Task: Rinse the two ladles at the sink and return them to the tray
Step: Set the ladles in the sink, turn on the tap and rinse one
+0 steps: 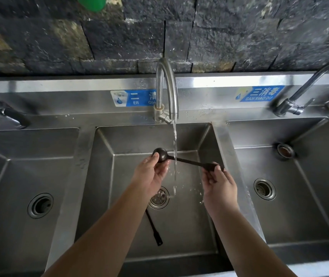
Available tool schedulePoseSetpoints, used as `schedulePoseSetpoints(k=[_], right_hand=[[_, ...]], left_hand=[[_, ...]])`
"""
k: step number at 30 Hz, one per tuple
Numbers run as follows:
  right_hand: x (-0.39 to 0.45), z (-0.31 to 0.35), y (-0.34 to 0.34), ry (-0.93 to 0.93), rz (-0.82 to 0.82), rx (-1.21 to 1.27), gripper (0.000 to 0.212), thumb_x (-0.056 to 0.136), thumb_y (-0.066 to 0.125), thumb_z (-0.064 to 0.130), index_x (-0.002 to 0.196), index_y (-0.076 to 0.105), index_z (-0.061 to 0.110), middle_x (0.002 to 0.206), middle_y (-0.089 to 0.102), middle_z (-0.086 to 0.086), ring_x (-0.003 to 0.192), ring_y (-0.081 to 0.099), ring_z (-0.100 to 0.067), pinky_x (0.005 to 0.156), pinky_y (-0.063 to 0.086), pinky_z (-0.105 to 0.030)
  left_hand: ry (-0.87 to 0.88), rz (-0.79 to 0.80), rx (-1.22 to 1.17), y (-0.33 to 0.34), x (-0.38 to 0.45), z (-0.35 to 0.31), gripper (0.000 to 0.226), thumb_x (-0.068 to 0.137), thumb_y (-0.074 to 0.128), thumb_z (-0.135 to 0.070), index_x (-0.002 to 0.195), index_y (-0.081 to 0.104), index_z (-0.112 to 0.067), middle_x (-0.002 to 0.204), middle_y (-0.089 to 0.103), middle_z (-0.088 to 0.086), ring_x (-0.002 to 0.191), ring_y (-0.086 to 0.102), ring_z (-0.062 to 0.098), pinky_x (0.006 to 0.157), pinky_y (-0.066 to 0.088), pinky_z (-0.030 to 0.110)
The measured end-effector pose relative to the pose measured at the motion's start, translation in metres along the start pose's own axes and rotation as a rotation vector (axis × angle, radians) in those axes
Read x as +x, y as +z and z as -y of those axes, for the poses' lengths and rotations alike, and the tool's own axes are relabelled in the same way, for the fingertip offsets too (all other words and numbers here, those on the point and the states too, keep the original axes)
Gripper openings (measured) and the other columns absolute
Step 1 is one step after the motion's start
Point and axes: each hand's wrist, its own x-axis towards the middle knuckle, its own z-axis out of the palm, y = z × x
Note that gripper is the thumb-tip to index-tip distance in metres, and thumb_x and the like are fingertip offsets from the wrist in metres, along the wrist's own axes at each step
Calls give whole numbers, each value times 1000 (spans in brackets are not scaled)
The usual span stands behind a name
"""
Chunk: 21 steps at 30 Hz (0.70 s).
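I hold a dark ladle point(189, 161) level over the middle sink basin point(205, 140). My left hand point(151, 172) grips its round bowl and my right hand point(218, 182) pinches the handle's end. Water runs from the curved steel tap point(166, 86) and crosses the handle just right of the bowl. A second dark ladle point(153, 226) lies on the basin floor, its handle pointing toward me; my left forearm hides its bowl end. No tray is in view.
The drain strainer point(159, 197) sits in the middle basin under my left wrist. Steel basins flank it, left point(40, 205) and right point(264, 188), each with its own tap. A dark stone wall rises behind the sink.
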Motion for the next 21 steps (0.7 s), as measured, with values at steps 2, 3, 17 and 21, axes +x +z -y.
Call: schedulePoseSetpoints(k=[2,3,17,21], right_hand=[[0,-1,11,77,13,77,17,102,51,13,104,66,4,92,76,-12,94,75,-18,80,59,-27],[1,-2,16,95,16,85,17,101,52,12,99,67,5,87,77,-11,92,75,-19,80,58,-28],[-3,-36,92,295,246,65,23,102,45,11,96,65,0,78,76,-16,73,75,-24,65,61,-28],[-4,-36,97,309,311,-12,22,101,49,13,99,66,-1,84,77,-18,78,75,-26,60,60,-27]], left_hand=[[24,-22,-33,-5,-3,-10,32,90,64,-8,120,58,2,105,71,26,84,75,27,57,59,27],[38,-31,-47,-7,-4,-15,32,90,64,-8,120,58,2,102,72,26,85,75,28,56,59,26],[246,-65,-212,-65,-43,-80,36,91,61,-5,124,51,5,106,69,28,86,74,32,58,60,27],[265,-101,-240,-75,-46,-80,39,93,60,-7,127,50,7,103,70,25,100,70,33,66,62,27]])
